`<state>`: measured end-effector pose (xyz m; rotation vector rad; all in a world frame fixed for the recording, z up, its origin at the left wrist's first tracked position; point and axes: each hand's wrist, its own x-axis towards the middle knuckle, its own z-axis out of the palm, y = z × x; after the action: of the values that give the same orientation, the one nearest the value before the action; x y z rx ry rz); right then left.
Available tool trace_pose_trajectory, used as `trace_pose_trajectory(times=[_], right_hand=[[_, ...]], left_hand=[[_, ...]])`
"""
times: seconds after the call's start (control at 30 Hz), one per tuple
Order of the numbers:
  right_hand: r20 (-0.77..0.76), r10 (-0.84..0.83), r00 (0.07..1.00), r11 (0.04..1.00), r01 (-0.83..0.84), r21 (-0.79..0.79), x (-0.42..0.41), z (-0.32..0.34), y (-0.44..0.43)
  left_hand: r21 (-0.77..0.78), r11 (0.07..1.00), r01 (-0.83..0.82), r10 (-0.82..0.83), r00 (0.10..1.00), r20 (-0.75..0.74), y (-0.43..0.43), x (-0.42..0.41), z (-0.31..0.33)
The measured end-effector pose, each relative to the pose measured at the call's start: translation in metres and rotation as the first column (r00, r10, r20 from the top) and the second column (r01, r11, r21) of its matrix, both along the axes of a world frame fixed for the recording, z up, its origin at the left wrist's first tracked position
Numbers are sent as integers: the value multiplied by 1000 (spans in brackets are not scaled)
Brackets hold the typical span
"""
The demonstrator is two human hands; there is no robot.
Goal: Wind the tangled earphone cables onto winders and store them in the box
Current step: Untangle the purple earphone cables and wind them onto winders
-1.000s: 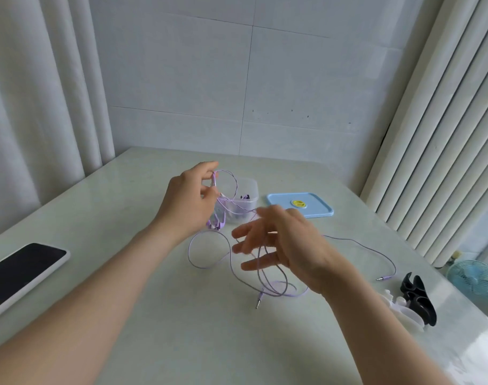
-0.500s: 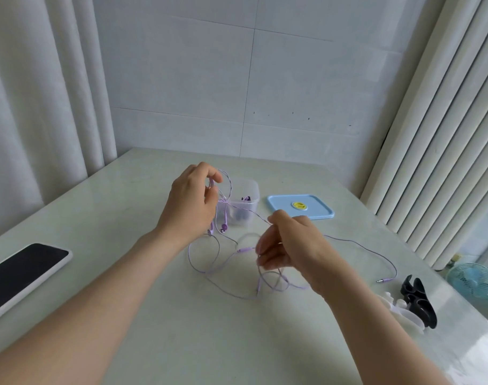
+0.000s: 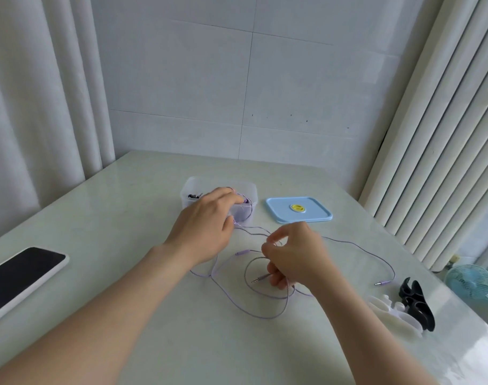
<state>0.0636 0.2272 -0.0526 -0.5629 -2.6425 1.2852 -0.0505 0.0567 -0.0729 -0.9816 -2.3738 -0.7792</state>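
Note:
Tangled purple earphone cables (image 3: 254,304) lie looped on the pale table. My left hand (image 3: 206,229) holds the earbud end of the cables low, in front of the clear plastic box (image 3: 245,190). My right hand (image 3: 295,257) pinches a strand of the cable above the loops, its fingers curled. One jack plug (image 3: 261,279) points out beside my right hand; another plug (image 3: 383,282) lies far right. A black winder (image 3: 416,304) and a white winder (image 3: 390,315) lie at the right edge.
The box's blue lid (image 3: 298,209) lies flat to the right of the box. A phone in a white case (image 3: 18,276) rests at the left. A small fan (image 3: 470,282) stands beyond the table's right edge. Curtains flank the table.
My left hand has dropped down toward the table with the earbud end, in front of the box. My right hand went from spread fingers to pinching a strand.

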Motion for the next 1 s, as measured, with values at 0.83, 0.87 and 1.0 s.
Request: trace_pose_trajectory(times=[0.83,0.87,1.0], right_hand=[[-778,-320,541,874,485,-22,-10,5,29],[-774,-349,528,890,445,-99,-9,7,30],[-687,-454,567,878,155,-453,-1,17,24]], left_hand=[[116,947,-301,295,953,63,-12,-5,7],[135,947,-293,286,956,67,-12,-5,7],[163,962,-220,213,975,61,-13,-11,2]])
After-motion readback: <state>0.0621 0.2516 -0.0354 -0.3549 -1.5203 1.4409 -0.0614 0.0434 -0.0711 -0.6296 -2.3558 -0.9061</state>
